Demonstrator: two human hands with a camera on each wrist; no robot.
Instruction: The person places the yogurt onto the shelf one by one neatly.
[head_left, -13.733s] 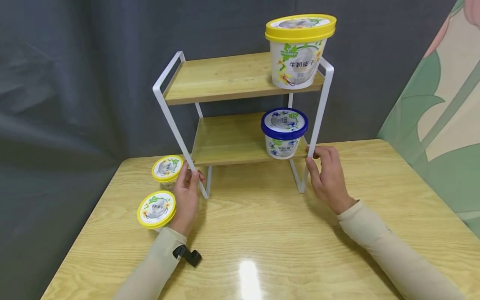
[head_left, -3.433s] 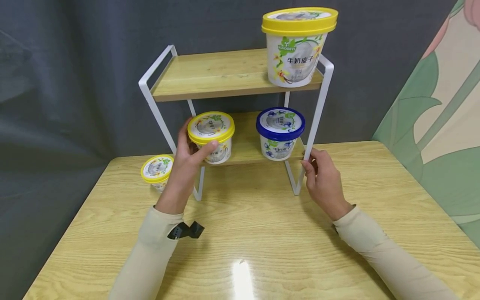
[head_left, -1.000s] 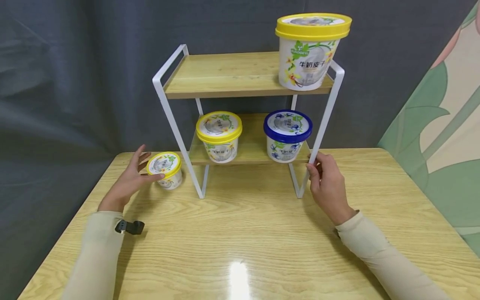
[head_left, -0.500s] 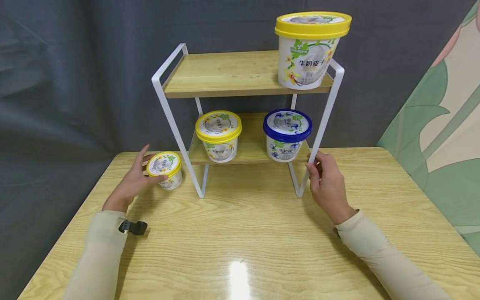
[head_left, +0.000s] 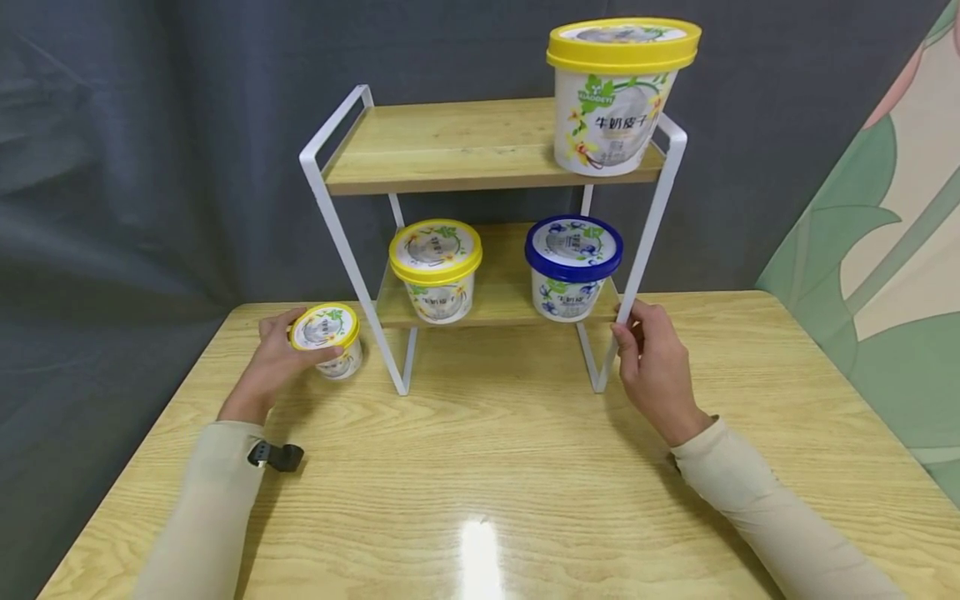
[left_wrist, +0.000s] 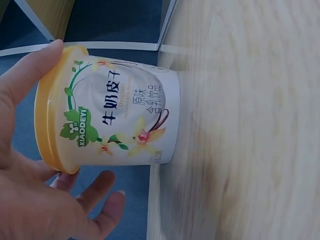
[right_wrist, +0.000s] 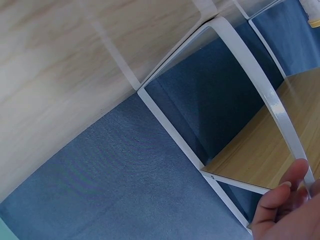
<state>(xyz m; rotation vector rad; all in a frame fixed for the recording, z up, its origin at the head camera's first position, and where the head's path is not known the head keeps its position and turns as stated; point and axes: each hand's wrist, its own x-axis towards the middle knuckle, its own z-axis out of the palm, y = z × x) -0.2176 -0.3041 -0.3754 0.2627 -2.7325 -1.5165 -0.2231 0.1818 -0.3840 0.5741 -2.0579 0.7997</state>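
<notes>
My left hand (head_left: 281,360) grips the lid of a small yellow-lidded tub (head_left: 341,364), thumb on the near side and fingers behind. The left wrist view has this white tub (left_wrist: 120,110) with its base on the table, some of the left fingers (left_wrist: 97,190) off its wall. My right hand (head_left: 657,367) pinches the white front-right leg of a two-tier shelf rack (head_left: 450,185). On the lower board stand another small yellow-lidded tub (head_left: 442,302) at left and a blue-lidded tub (head_left: 567,297) at right. A large yellow-lidded tub (head_left: 609,125) sits on the top board's right end.
The wooden table (head_left: 480,467) carries the rack near its back edge. Dark cloth (head_left: 150,167) hangs behind and to the left. A green and pink patterned panel (head_left: 892,275) borders the right side.
One small yellow-lidded tub went from the table to the lower board's left in my left hand. That hand then released it, reached left and closed on the other tub. The right hand stayed at the leg.
</notes>
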